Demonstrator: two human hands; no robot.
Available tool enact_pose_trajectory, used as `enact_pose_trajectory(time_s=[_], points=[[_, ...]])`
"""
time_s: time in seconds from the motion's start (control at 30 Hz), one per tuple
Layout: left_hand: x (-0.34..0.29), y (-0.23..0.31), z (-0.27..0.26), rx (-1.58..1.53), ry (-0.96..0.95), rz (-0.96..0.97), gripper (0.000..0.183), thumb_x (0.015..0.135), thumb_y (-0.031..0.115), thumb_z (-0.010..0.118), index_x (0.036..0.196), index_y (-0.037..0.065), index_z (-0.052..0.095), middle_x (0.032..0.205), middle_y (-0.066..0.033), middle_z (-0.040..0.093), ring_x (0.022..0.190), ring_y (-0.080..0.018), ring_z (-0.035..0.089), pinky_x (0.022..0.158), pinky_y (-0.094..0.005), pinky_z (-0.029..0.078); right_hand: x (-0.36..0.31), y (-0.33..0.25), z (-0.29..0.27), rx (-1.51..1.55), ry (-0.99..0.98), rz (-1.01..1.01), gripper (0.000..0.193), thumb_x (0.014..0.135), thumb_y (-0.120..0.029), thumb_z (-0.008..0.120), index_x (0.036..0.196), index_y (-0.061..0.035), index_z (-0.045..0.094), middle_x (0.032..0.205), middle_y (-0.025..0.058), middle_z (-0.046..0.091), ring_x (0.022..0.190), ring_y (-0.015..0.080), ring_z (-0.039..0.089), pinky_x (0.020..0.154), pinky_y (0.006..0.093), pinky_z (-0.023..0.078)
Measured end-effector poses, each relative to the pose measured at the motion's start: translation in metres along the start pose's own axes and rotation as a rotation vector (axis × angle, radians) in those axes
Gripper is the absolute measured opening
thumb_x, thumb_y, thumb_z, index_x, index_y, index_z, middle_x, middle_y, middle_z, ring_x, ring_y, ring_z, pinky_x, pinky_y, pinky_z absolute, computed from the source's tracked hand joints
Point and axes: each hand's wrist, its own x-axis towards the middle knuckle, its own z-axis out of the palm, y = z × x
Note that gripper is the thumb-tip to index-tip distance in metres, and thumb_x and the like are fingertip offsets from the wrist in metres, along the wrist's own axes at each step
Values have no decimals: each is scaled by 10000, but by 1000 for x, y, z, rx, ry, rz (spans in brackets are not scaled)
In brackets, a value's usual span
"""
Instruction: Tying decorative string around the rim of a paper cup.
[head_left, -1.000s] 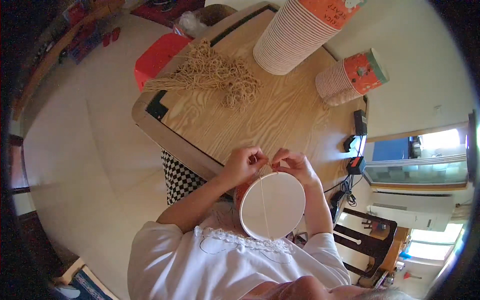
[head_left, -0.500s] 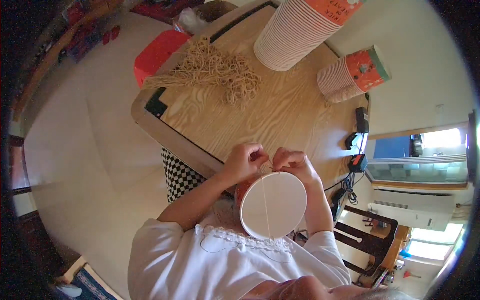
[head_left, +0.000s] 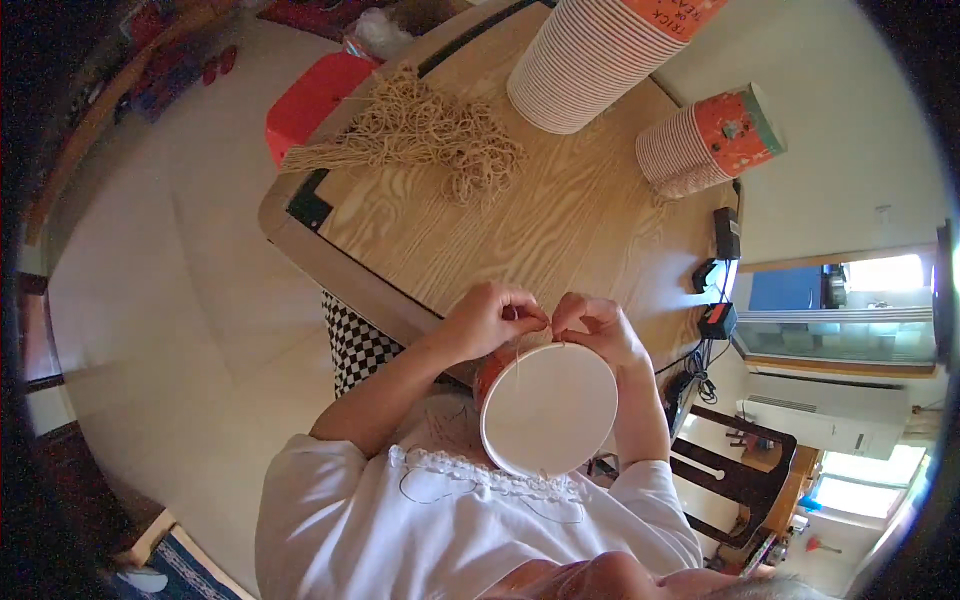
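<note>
A paper bucket [head_left: 550,412] with a white round end and orange side rests against my front, white end facing up. At its far rim, my left hand [head_left: 495,320] pinches a thin strand of twine [head_left: 517,365] between thumb and fingertips. My right hand [head_left: 602,330] is closed in a pinch just beside it, fingertips at the same spot on the rim. The fingertips nearly touch. The twine between them is thin and partly hidden by the fingers. A tangled heap of twine [head_left: 430,135] lies on the wooden table [head_left: 400,240].
A tall stack of paper buckets [head_left: 590,65] and a shorter stack [head_left: 690,150] lie on the table's far side. Black adapters [head_left: 726,233] and coiled cables [head_left: 695,380] are along its right edge. Beyond the left edge is a red stool [head_left: 310,105]; a dark chair [head_left: 735,470] stands right.
The strand that stretched across the bucket's white end no longer spans it; only a short piece shows near the rim. My hands have drawn closer together at the rim.
</note>
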Motion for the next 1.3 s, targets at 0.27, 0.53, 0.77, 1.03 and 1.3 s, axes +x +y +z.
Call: enact_pose_trajectory(time_s=[0.27,0.53,0.77,1.03,1.3], points=[[2,6,0,109,68,41,90,755,86,668,780,5,638,735,-99,636,658,-165,615,618,-282,479,3,-5,-3,-62,-94,-89,110,716,22,675,804,-32,638,749,60,596,747,183,558,670,286,438],[0,31,-20,-391,-33,-390,242,837,131,598,1053,33,550,699,-11,594,633,-64,558,559,-202,439,-27,-47,-6,-80,493,30,97,791,13,592,886,12,567,838,101,576,759,168,550,683,259,447],[0,68,-10,-704,-227,-43,264,855,131,571,1106,54,544,957,-75,640,903,-117,575,772,-266,438,-47,-100,42,-404,0,51,232,778,-14,625,996,15,551,1047,154,576,1069,281,523,930,396,391],[-3,74,-7,248,23,129,420,741,144,678,1137,84,554,912,-44,574,613,-115,467,608,-269,436,-71,-97,34,772,486,43,280,809,-66,588,1041,-73,433,723,13,441,516,76,418,414,208,354],[-32,47,-2,578,25,160,335,767,174,636,1066,39,567,892,-158,602,673,-252,580,568,-334,450,-87,-42,-4,704,593,354,209,875,-78,519,1072,-102,455,658,-62,360,477,19,297,382,154,252]])
